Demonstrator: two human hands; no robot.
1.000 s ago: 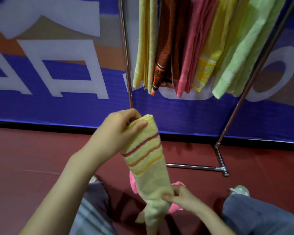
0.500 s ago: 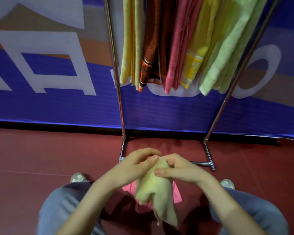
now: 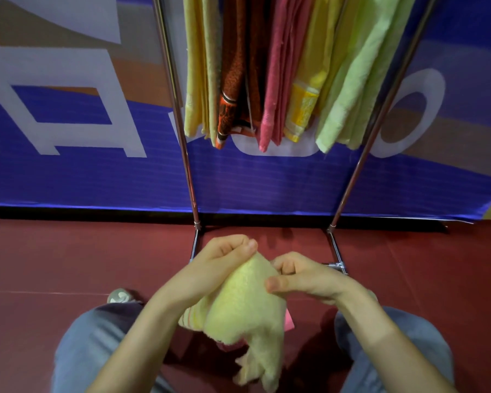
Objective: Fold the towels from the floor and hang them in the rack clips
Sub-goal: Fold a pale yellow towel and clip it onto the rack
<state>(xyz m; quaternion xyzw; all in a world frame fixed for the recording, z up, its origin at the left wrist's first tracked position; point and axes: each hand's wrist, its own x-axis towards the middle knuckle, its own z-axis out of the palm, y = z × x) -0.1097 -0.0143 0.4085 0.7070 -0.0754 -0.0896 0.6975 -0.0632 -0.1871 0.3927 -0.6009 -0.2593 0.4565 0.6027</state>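
A pale yellow towel (image 3: 247, 310) with red and orange stripes hangs bunched between my knees. My left hand (image 3: 219, 262) pinches its top corner from the left, and my right hand (image 3: 301, 279) pinches the same top edge from the right, thumbs close together. The towel's lower end droops toward the floor. A pink towel (image 3: 288, 321) lies on the floor behind it, mostly hidden. The metal rack (image 3: 182, 143) stands ahead, with several folded towels (image 3: 270, 80) hanging from its top; the clips are out of view.
A blue banner wall (image 3: 68, 171) with white letters runs behind the rack. The rack's base bars (image 3: 335, 248) lie on the dark red floor (image 3: 54, 259) just beyond my hands. My knees in grey trousers (image 3: 91, 341) flank the towel.
My right hand came up from the towel's lower end to its top edge beside my left hand. The towel dropped from held-up and stretched to bunched low. My view tilted down.
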